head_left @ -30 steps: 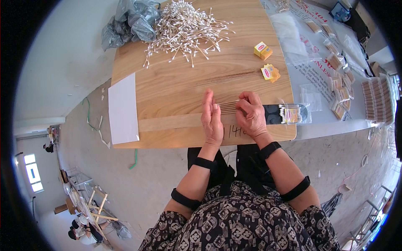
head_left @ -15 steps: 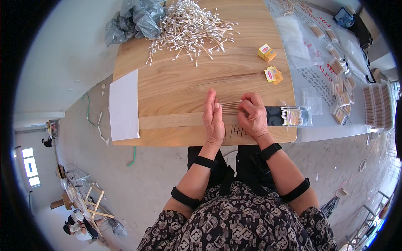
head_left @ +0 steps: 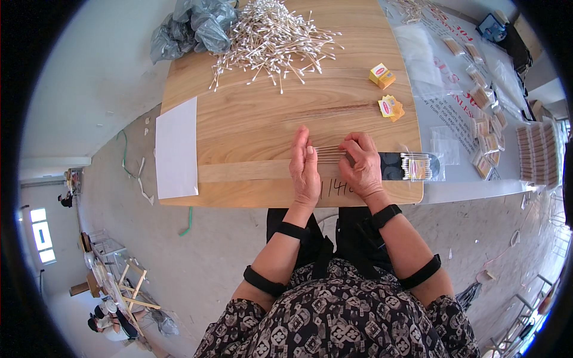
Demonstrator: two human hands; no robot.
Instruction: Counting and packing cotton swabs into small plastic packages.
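Between my two hands lies a small row of cotton swabs, side by side just above the wooden table. My left hand stands on edge with its fingers stretched out, its palm side against the swabs' left ends. The fingers of my right hand are curled in and closed on the right part of the row, hiding those ends. Right beside that hand, a clear bag of cotton swabs with a yellow card rests on a black strip. A large loose pile of cotton swabs covers the table's far side.
Small yellow cards lie in two stacks, a farther one and a nearer one. A white sheet is at the left edge, a grey plastic bag behind it. Filled packs and a tall stack sit at the right.
Both hands keep almost the same place and pose around the swabs. The whole view has shifted very slightly.
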